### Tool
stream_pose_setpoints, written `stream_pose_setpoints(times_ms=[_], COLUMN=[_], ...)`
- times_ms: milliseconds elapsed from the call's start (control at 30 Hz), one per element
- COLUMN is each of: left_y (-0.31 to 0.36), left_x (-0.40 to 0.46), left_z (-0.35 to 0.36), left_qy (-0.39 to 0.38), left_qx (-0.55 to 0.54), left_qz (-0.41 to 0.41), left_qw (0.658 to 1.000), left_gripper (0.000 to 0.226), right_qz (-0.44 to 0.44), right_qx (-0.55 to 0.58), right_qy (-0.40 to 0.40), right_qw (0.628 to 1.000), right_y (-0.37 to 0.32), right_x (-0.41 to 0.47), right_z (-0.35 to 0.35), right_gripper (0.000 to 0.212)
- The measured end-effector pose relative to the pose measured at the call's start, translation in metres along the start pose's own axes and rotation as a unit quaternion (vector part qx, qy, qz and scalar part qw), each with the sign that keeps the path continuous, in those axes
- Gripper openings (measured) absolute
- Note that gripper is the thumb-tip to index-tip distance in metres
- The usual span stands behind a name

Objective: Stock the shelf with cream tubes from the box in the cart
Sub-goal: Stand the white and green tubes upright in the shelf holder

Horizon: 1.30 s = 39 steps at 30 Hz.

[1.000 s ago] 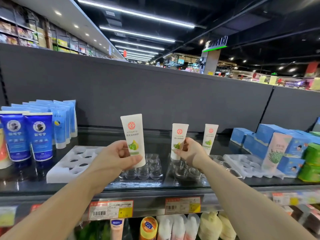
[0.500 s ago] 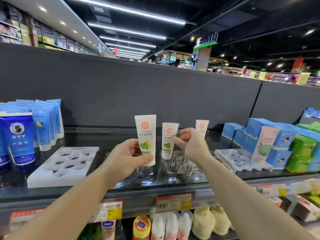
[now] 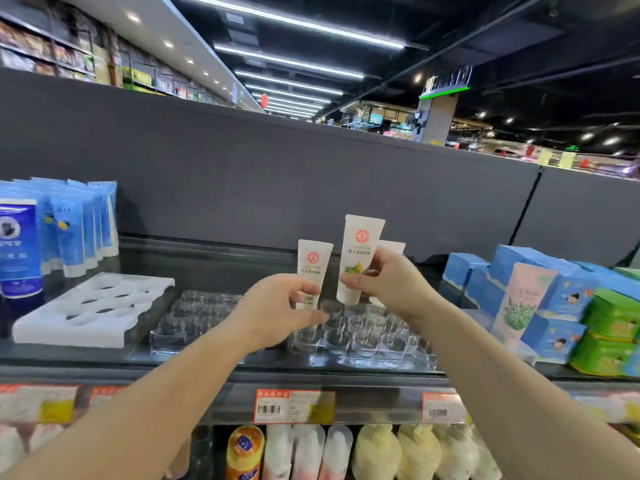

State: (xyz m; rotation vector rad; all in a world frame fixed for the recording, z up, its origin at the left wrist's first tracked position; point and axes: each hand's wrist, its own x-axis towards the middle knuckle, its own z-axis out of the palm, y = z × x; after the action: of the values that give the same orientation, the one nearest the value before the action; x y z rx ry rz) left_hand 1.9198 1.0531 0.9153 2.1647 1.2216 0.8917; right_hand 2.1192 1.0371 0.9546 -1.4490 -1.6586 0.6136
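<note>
Blue cream tubes with white caps (image 3: 74, 226) stand in rows at the far left of the dark glass shelf (image 3: 214, 261), and just beside them lies a white foam tray with round holes (image 3: 93, 311). Next along sits a clear plastic tray of round sockets (image 3: 194, 320). My left hand (image 3: 273, 311) is curled around the lower end of a small white cream tube with a red round logo (image 3: 313, 263), thumb on its front, fingers closed behind it; the tube stands upright over a second clear socket tray (image 3: 367, 341). Just to the right, my right hand (image 3: 391, 284) pinches a taller white tube with the same logo and a green leaf print (image 3: 360, 251), lifted above that tray. A third white tube (image 3: 393, 247) shows partly behind my right fingers. Further right stand light blue cartons (image 3: 554, 289), a pale pink tube (image 3: 519, 299) leaning on them, and green boxes (image 3: 613, 327).
</note>
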Motion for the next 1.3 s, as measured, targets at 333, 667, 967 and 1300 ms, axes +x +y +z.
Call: stream_pose_setpoints(times_ms=[333,667,967,1300], left_y=[-0.009,-0.008,-0.014,-0.014], left_x=[-0.011,-0.012,-0.011,-0.011], left_z=[0.015,0.016,0.018,0.018], left_qy=[-0.115,-0.106,-0.105,-0.106], left_qx=[0.209,0.211,0.201,0.198], left_qz=[0.03,0.035,0.041,0.043], left_qw=[0.971,0.971,0.973,0.974], left_gripper=[0.042,0.04,0.039,0.04], right_qz=[0.003,-0.024,-0.014,0.041], right_qx=[-0.063,-0.088,-0.118,-0.205], right_qy=[-0.022,-0.017,-0.026,-0.038], right_qw=[0.998,0.996,0.993,0.977], right_y=[0.047,0.05,0.049,0.044], right_x=[0.032,0.035,0.036,0.034], right_z=[0.022,0.025,0.03,0.035], right_gripper=[0.037,0.037,0.036,0.035])
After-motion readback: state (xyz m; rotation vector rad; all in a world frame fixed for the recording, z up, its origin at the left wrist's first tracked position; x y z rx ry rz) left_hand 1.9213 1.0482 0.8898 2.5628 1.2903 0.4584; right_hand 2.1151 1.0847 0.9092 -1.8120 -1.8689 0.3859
